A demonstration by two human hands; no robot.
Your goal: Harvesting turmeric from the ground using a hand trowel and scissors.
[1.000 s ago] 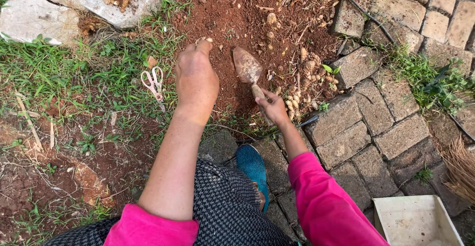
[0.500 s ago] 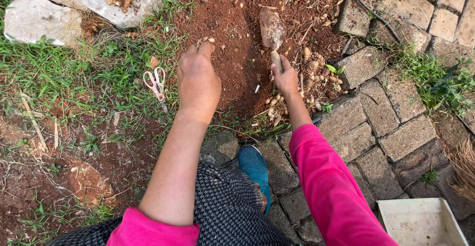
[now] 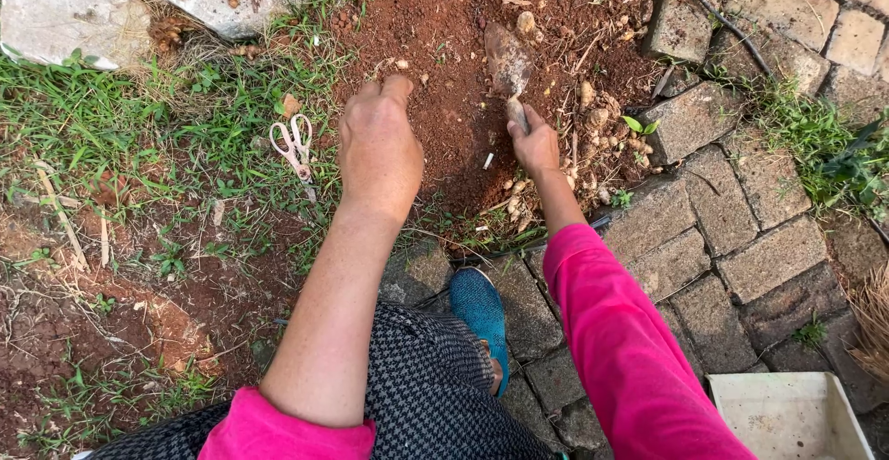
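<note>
Trowel blade buried tip-first in loose red soil, right hand wrapped tight round its handle for leverage. Left hand presses down at the patch's grassy edge, fingers together, tips in the dirt (bracing, by the look). Knobbly pale rhizomes lie against the rough paving bricks; scissors rest on the grass.

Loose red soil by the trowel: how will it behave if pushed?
The red soil looks dry and crumbly, so it would probably scatter rather than clump. Roots and small tubers run through it and may snag the trowel held in the right hand.
</note>
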